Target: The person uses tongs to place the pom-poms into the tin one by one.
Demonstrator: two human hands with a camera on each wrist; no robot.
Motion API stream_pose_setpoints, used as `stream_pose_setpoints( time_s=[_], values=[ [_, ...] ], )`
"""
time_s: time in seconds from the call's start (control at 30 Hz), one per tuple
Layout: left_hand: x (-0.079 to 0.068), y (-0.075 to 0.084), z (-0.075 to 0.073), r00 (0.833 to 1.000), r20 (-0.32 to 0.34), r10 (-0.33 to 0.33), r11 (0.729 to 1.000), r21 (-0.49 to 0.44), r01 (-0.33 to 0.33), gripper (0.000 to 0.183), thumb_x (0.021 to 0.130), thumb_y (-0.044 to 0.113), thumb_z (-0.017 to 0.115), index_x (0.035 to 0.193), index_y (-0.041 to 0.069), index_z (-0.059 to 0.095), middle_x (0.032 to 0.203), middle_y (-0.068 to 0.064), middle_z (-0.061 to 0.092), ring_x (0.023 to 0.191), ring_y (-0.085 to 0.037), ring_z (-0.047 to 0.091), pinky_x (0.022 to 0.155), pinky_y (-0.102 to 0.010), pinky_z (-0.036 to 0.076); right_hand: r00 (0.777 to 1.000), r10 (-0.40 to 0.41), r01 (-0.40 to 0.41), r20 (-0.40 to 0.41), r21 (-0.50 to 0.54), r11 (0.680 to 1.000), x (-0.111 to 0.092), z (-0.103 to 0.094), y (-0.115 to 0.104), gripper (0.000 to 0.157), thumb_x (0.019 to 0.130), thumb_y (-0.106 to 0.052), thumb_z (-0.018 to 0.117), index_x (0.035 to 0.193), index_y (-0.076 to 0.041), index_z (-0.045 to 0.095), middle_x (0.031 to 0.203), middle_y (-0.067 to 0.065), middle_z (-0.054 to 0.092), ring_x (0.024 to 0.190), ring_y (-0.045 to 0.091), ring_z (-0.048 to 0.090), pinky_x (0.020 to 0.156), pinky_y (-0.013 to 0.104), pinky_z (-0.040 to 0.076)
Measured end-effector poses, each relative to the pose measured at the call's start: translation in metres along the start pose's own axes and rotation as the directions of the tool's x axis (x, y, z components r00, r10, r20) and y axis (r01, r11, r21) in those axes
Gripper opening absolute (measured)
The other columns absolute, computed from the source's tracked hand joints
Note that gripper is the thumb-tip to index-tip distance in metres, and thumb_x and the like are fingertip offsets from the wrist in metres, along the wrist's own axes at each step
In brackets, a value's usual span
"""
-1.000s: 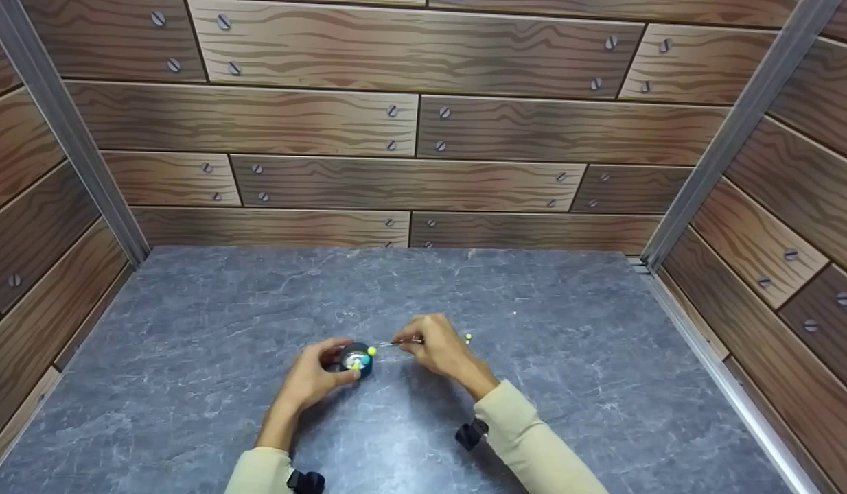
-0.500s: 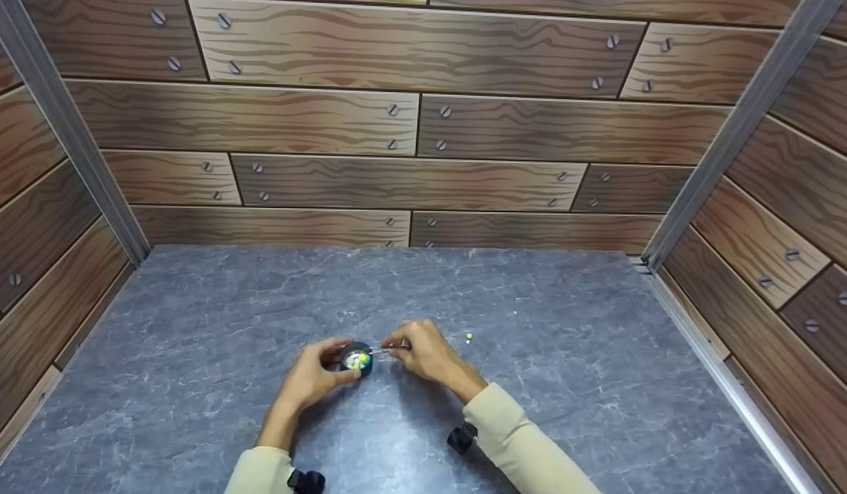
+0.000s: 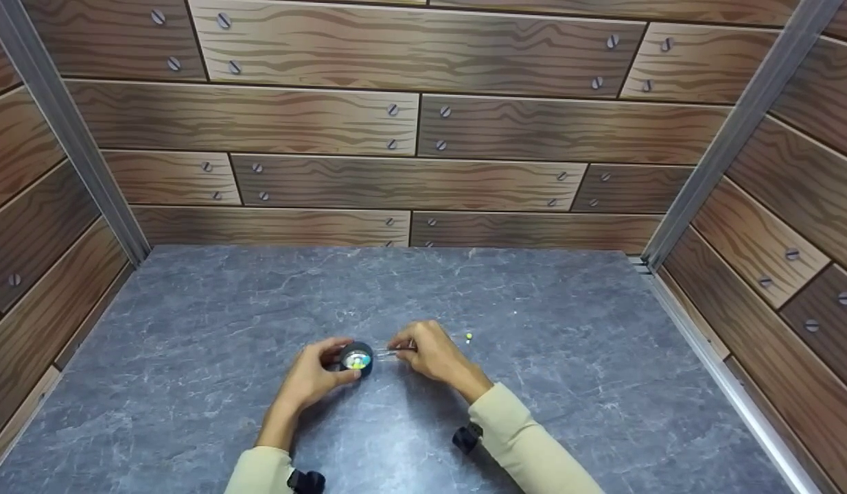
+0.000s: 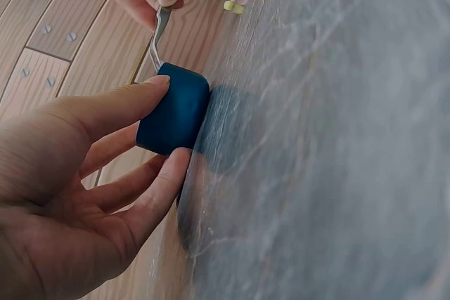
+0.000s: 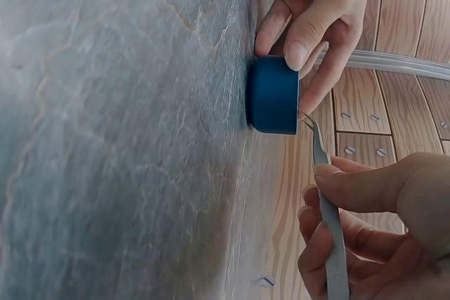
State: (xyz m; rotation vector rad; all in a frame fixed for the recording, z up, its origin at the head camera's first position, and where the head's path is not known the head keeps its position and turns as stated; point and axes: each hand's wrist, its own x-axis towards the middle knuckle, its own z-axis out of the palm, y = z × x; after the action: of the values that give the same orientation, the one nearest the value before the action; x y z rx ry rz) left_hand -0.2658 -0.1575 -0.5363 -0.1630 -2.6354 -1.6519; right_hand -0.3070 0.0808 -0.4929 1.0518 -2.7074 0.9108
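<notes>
My left hand (image 3: 308,376) steadies a small dark blue cup (image 4: 176,112) on the table, thumb on one side and fingers round the other. Inside the cup, seen from above, lie yellow, white and light blue bits, too small to tell apart. In my right hand (image 3: 434,353) is a pair of bent-tip metal tweezers (image 5: 328,205), pinched between thumb and fingers. Their tips are close by the cup's rim, on its right side in the head view; no bead shows between them. To the right of my right hand sit several small yellow and pink beads (image 4: 235,3).
The grey marbled tabletop (image 3: 259,295) is bounded by wood-patterned panels (image 3: 327,182) at the back and both sides. Metal corner posts (image 3: 722,144) stand at the far corners. A tiny white speck lies farther back on the right.
A yellow bead at the tweezer tips a second ago went over the cup and is no longer at the tips. My right hand moved left, then slightly back right. The left hand stays still.
</notes>
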Motion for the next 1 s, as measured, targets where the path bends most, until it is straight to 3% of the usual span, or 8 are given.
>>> stream_pose_setpoints(
  time_s=[0.4, 0.67, 0.77, 1.0],
  values=[
    [0.000, 0.002, 0.000, 1.000, -0.004, -0.015, 1.000, 0.008, 0.015, 0.054, 0.079, 0.008, 0.088, 0.130, 0.006, 0.070, 0.126, -0.020, 0.072, 0.112, -0.033, 0.070, 0.100, -0.051, 0.055, 0.998, 0.053, -0.052, -0.031, 0.029, 0.998, -0.003, -0.019, 0.003, 0.017, 0.087, 0.002, 0.075, 0.101, -0.004, 0.082, 0.091, 0.012, 0.079, 0.075, 0.018, 0.068, 0.066, 0.023, 0.053],
    [-0.001, 0.001, 0.000, 1.000, -0.005, -0.008, 1.000, 0.010, 0.008, 0.053, 0.079, 0.008, 0.088, 0.129, 0.006, 0.070, 0.126, -0.019, 0.073, 0.113, -0.033, 0.070, 0.101, -0.051, 0.054, 0.992, 0.080, -0.078, -0.093, 0.032, 0.996, -0.010, -0.031, 0.018, 0.012, 0.087, -0.002, 0.078, 0.098, -0.004, 0.082, 0.089, 0.012, 0.078, 0.077, 0.021, 0.070, 0.069, 0.029, 0.058],
    [-0.001, 0.001, 0.000, 1.000, -0.004, 0.001, 1.000, 0.008, -0.001, 0.054, 0.079, 0.007, 0.088, 0.129, 0.005, 0.070, 0.125, -0.020, 0.073, 0.112, -0.033, 0.070, 0.101, -0.051, 0.055, 0.990, 0.085, -0.084, -0.108, 0.015, 0.996, -0.015, -0.036, 0.025, 0.011, 0.086, -0.003, 0.079, 0.097, -0.004, 0.082, 0.087, 0.011, 0.078, 0.076, 0.021, 0.070, 0.068, 0.027, 0.057],
    [-0.001, 0.002, 0.000, 1.000, -0.001, -0.014, 1.000, 0.011, 0.014, 0.055, 0.079, 0.007, 0.088, 0.130, 0.004, 0.069, 0.126, -0.021, 0.072, 0.113, -0.033, 0.069, 0.100, -0.051, 0.055, 0.986, 0.096, -0.100, -0.137, -0.022, 0.995, -0.025, -0.041, 0.040, 0.008, 0.086, -0.004, 0.080, 0.094, -0.006, 0.082, 0.086, 0.010, 0.078, 0.077, 0.022, 0.070, 0.071, 0.037, 0.060]
  ],
)
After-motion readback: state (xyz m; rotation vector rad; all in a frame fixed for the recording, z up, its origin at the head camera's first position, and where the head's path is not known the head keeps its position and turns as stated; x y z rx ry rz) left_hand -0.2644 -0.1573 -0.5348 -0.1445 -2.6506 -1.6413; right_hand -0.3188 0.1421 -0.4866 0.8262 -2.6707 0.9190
